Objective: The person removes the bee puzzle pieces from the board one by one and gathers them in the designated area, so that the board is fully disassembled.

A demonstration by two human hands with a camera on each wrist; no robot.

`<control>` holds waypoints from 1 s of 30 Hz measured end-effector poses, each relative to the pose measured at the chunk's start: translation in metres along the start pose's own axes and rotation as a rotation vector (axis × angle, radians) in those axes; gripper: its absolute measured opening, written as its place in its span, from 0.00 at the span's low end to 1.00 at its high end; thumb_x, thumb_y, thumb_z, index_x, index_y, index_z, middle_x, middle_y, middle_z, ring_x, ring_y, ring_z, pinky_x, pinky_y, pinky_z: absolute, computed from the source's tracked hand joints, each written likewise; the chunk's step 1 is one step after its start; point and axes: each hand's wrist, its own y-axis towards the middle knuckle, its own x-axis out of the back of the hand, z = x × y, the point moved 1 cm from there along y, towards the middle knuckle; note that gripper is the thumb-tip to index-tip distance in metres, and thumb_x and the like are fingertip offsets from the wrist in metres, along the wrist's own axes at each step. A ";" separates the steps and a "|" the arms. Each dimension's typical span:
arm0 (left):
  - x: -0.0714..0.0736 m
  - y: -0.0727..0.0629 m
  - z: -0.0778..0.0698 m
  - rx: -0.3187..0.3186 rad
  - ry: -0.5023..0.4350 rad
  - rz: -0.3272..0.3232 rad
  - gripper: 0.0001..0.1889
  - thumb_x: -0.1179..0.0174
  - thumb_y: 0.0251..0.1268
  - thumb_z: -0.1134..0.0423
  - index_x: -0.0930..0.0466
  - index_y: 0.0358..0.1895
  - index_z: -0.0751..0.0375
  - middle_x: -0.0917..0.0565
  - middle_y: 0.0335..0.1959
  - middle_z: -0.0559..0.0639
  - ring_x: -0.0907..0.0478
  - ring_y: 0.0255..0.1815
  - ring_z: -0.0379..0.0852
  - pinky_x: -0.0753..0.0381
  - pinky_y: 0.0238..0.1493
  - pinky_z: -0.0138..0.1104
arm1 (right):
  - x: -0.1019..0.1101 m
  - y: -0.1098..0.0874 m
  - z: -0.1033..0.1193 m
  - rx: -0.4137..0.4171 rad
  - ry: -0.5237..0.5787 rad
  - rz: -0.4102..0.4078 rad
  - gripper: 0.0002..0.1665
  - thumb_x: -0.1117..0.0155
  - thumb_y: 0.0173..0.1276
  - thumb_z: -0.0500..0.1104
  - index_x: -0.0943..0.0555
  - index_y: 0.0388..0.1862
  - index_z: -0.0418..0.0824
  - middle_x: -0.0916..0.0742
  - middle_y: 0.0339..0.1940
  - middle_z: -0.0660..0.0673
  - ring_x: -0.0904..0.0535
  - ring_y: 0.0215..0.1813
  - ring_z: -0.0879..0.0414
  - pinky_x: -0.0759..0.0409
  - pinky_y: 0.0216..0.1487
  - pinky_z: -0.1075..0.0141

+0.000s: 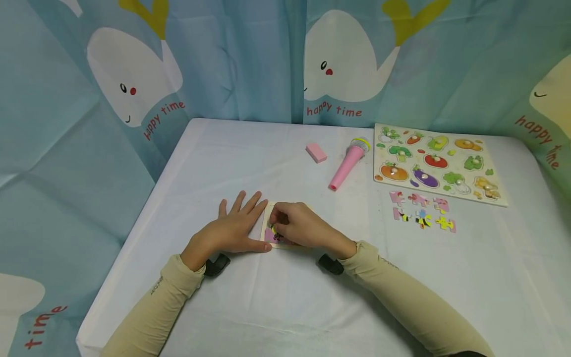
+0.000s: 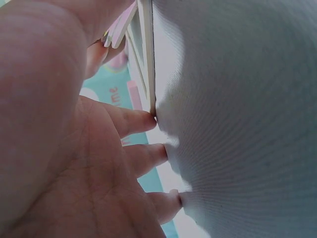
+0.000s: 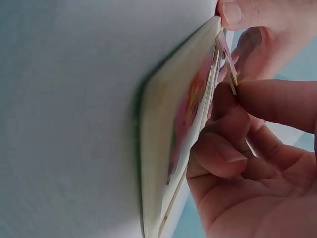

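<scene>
A small wooden puzzle board [image 1: 263, 234] with a pale frame lies on the table, largely hidden under my right hand [image 1: 301, 225]. That hand pinches a jigsaw piece [image 3: 227, 58] between thumb and finger, tilted up over the board's near left corner; its print shows pink with a little yellow. My left hand [image 1: 233, 229] is spread beside the board's left edge, fingers straight. Its thumb [image 3: 232, 14] touches the board at the near left corner, and in the left wrist view a fingertip [image 2: 148, 119] meets the board's edge.
Several loose pink and yellow jigsaw pieces [image 1: 423, 221] lie in two rows at the right. Behind them is a vegetable peg board [image 1: 495, 199]. A pink toy microphone [image 1: 345, 167] and a pink block [image 1: 316, 152] lie beyond my hands. A printed curtain [image 1: 263, 59] surrounds the table.
</scene>
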 end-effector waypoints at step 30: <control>-0.002 0.001 -0.002 0.019 0.016 -0.020 0.59 0.30 0.67 0.36 0.54 0.89 0.60 0.59 0.90 0.59 0.72 0.87 0.68 0.71 0.75 0.74 | 0.058 -0.047 -0.025 -0.156 0.107 -0.166 0.04 0.34 0.74 0.30 0.15 0.41 0.36 0.12 0.37 0.45 0.19 0.41 0.50 0.21 0.43 0.64</control>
